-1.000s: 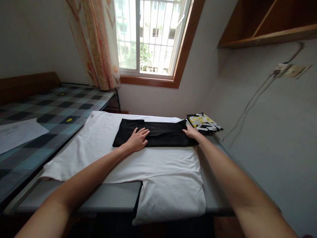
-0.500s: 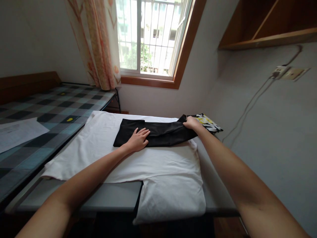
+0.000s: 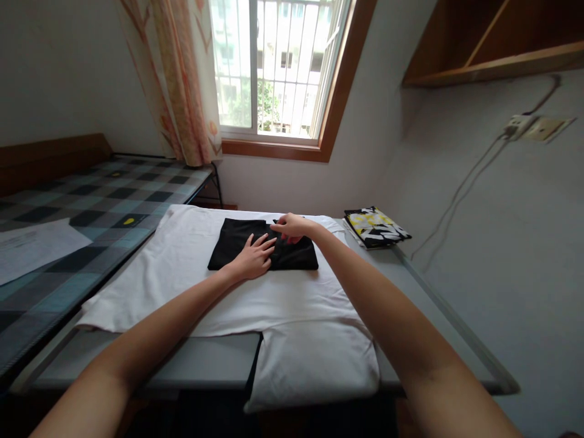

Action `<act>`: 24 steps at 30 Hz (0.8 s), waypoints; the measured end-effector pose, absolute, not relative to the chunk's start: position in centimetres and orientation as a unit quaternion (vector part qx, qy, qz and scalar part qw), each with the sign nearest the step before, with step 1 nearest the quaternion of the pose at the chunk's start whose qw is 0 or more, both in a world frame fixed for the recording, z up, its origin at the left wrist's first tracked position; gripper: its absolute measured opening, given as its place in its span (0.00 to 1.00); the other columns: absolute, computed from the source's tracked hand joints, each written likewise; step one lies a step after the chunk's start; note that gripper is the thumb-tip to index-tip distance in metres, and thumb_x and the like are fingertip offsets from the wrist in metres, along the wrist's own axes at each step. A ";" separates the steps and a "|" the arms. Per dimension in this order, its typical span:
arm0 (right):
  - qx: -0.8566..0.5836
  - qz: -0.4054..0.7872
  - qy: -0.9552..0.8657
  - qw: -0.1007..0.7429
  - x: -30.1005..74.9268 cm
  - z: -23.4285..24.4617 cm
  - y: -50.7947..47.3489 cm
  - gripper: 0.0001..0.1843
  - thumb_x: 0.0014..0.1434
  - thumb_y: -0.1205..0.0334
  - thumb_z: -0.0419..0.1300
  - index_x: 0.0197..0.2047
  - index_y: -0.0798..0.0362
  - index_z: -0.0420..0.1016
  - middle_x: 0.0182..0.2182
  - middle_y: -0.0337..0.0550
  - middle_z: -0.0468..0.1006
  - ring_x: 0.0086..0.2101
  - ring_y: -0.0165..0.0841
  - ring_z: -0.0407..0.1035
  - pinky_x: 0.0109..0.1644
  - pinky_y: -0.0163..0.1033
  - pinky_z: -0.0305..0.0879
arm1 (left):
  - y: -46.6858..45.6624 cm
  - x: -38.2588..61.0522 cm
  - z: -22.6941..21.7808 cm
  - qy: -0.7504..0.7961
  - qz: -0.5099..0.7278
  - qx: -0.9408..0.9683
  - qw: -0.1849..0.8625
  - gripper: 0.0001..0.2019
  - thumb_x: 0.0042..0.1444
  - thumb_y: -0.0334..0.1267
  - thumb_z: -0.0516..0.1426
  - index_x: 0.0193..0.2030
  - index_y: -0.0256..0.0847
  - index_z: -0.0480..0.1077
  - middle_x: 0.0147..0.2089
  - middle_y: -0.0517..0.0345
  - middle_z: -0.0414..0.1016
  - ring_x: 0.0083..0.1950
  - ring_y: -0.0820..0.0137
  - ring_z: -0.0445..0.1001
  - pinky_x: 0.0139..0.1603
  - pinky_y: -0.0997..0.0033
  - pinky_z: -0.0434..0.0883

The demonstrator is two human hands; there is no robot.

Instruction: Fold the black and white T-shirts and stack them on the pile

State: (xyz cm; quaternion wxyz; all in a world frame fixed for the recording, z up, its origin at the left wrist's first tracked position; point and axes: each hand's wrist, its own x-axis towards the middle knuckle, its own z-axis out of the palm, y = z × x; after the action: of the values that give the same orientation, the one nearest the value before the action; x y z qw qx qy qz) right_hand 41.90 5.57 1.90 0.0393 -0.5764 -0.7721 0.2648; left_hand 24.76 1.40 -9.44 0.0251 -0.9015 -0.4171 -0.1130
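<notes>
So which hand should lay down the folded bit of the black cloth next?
Probably the right hand: its fingers pinch the folded-over edge of the black cloth. The left hand lies flat on the cloth, pinning it to the white fabric.

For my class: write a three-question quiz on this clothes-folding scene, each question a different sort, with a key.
1. True or false: the left hand lies flat on the black garment.
2. The right hand grips: A) a cup, B) the black garment's edge, C) a book.
3. Fill in: the black garment lies on a ____ cloth.
Key: 1 true; 2 B; 3 white.
</notes>
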 end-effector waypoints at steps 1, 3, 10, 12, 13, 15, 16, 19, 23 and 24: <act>-0.580 0.254 -0.771 0.066 42.9 1.8 5.7 0.23 0.62 0.44 0.56 0.46 0.56 0.76 0.30 0.47 0.81 0.25 0.32 0.75 0.33 0.36 0.72 | 1.4 24.7 -9.4 -0.415 -0.112 -0.902 0.024 0.22 0.61 0.39 0.47 0.61 0.45 0.66 0.71 0.55 0.56 0.73 0.57 0.46 0.70 0.41 0.39; -0.601 0.185 -0.768 0.121 45.1 1.3 5.7 0.19 0.64 0.49 0.55 0.46 0.55 0.76 0.32 0.47 0.81 0.30 0.33 0.76 0.38 0.35 0.70 | 1.5 24.7 -9.4 -0.416 -0.113 -0.902 0.013 0.22 0.61 0.39 0.47 0.61 0.45 0.67 0.71 0.54 0.56 0.73 0.56 0.46 0.70 0.40 0.40; -0.591 0.087 -0.764 0.246 49.4 -5.4 4.2 0.22 0.65 0.53 0.53 0.55 0.56 0.73 0.53 0.53 0.74 0.54 0.38 0.68 0.58 0.39 0.61 | 2.2 24.9 -8.8 -0.460 -0.157 -0.866 -0.122 0.24 0.66 0.38 0.38 0.65 0.47 0.61 0.68 0.58 0.61 0.72 0.67 0.51 0.72 0.48 0.40; -0.591 0.072 -0.759 0.265 49.2 -7.5 3.6 0.27 0.66 0.50 0.49 0.62 0.57 0.67 0.60 0.55 0.67 0.60 0.39 0.61 0.63 0.41 0.56 | 2.3 25.0 -8.5 -0.477 -0.179 -0.843 -0.171 0.24 0.68 0.40 0.36 0.66 0.48 0.59 0.67 0.59 0.64 0.71 0.70 0.55 0.72 0.51 0.40; -0.593 0.066 -0.757 0.265 49.0 -8.3 3.4 0.30 0.66 0.48 0.47 0.64 0.57 0.64 0.63 0.55 0.64 0.62 0.39 0.58 0.65 0.43 0.54 | 2.3 25.1 -8.3 -0.479 -0.192 -0.835 -0.192 0.24 0.68 0.41 0.36 0.67 0.49 0.57 0.66 0.59 0.66 0.69 0.70 0.57 0.72 0.51 0.40; -0.597 0.055 -0.761 0.247 48.5 -9.2 2.9 0.34 0.67 0.46 0.44 0.68 0.59 0.57 0.67 0.56 0.57 0.65 0.41 0.51 0.67 0.45 0.50 | 2.3 25.2 -8.1 -0.476 -0.220 -0.821 -0.223 0.25 0.68 0.45 0.36 0.71 0.51 0.50 0.63 0.60 0.69 0.68 0.70 0.61 0.71 0.50 0.39; -0.599 0.048 -0.765 0.232 48.2 -9.4 2.6 0.36 0.67 0.44 0.43 0.69 0.59 0.54 0.68 0.56 0.53 0.66 0.42 0.48 0.67 0.46 0.48 | 2.3 25.3 -8.0 -0.474 -0.232 -0.816 -0.234 0.25 0.68 0.46 0.37 0.71 0.52 0.47 0.61 0.61 0.71 0.67 0.69 0.62 0.71 0.49 0.39; -0.595 0.015 -0.782 0.186 47.7 -9.3 2.1 0.39 0.66 0.41 0.42 0.72 0.58 0.49 0.71 0.51 0.43 0.69 0.46 0.37 0.69 0.50 0.42 | 2.0 25.5 -8.0 -0.465 -0.229 -0.822 -0.235 0.23 0.66 0.48 0.44 0.67 0.55 0.56 0.61 0.63 0.71 0.66 0.66 0.63 0.71 0.45 0.37; -0.588 0.007 -0.796 0.143 47.3 -9.0 1.8 0.40 0.66 0.39 0.39 0.72 0.55 0.48 0.72 0.46 0.40 0.69 0.48 0.32 0.69 0.55 0.39 | 1.4 26.0 -8.0 -0.458 -0.235 -0.835 -0.194 0.16 0.60 0.48 0.54 0.53 0.51 0.72 0.57 0.61 0.75 0.63 0.61 0.66 0.70 0.45 0.40; -0.590 0.013 -0.796 0.136 47.3 -9.0 1.8 0.40 0.66 0.38 0.38 0.72 0.55 0.48 0.72 0.46 0.40 0.69 0.48 0.32 0.69 0.56 0.39 | 1.4 26.2 -8.0 -0.455 -0.251 -0.831 -0.199 0.16 0.60 0.48 0.54 0.52 0.49 0.73 0.55 0.60 0.76 0.60 0.61 0.69 0.70 0.46 0.44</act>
State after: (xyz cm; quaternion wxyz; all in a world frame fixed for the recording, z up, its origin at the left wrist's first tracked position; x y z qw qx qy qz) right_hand 47.29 1.76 -9.01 0.1363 -0.5898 -0.7958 0.0125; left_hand 26.17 1.37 -7.98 -0.1993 -0.8306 -0.4554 -0.2510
